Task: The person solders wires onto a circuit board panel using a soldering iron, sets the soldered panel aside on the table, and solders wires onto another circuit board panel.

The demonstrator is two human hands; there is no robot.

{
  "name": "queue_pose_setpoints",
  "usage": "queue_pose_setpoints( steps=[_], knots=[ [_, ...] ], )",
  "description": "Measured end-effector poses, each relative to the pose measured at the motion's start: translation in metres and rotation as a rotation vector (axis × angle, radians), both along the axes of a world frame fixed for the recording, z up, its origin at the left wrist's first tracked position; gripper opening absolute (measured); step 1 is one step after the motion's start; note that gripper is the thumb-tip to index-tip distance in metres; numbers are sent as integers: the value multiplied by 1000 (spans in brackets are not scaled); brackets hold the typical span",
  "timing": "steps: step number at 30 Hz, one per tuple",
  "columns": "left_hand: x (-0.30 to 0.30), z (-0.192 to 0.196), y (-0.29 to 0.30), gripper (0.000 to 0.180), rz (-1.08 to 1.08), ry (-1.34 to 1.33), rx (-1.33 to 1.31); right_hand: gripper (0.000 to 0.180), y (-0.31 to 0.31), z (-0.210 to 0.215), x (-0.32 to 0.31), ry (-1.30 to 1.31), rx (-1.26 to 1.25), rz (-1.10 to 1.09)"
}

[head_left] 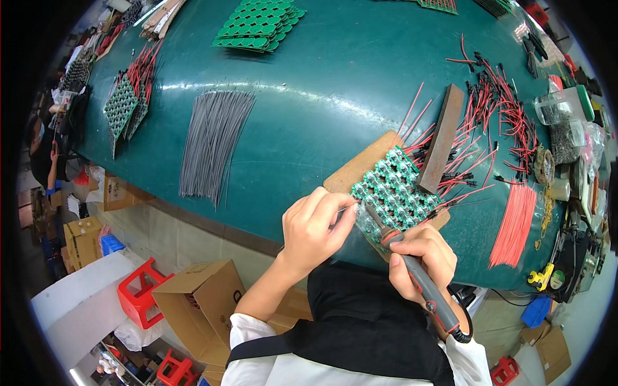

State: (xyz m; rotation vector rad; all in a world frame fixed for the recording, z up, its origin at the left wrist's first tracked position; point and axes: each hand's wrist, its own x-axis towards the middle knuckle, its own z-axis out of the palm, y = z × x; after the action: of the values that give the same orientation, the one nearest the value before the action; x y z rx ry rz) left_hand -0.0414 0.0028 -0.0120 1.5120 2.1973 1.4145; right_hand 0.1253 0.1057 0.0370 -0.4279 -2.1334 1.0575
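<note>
My right hand (425, 257) is closed round the grey and red handle of a soldering iron (418, 276). Its tip points up and left, over the near left part of a green circuit board panel (399, 190) with rows of small parts. At the panel's left edge, my left hand (317, 225) pinches what looks like a thin dark wire, mostly hidden by the fingers. The panel lies on a brown board (360, 164). A rusty metal bar (443, 138) rests across the panel's right side, over red and black wires that stick out there.
Bundles of grey wires (215, 141) and red wires (513, 225) lie to either side. Loose red wires (508, 116) spread at the right. Green panels (261, 26) are stacked at the back; wired panels (122, 106) stand at the left. Below are a carton (199, 302) and red stool (141, 293).
</note>
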Motion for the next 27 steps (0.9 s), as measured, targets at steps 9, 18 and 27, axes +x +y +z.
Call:
queue_pose_setpoints(
  steps=[9, 18, 27],
  knots=[
    [4, 5, -7, 11, 100, -240, 73, 19, 6, 9, -1, -39, 8, 19],
    [3, -1, -19, 13, 74, -146, 55, 16, -14, 1, 4, -4, -32, 12],
    [2, -5, -16, 14, 38, -50, 32, 20, -18, 0, -4, -6, -2, 34]
  ],
)
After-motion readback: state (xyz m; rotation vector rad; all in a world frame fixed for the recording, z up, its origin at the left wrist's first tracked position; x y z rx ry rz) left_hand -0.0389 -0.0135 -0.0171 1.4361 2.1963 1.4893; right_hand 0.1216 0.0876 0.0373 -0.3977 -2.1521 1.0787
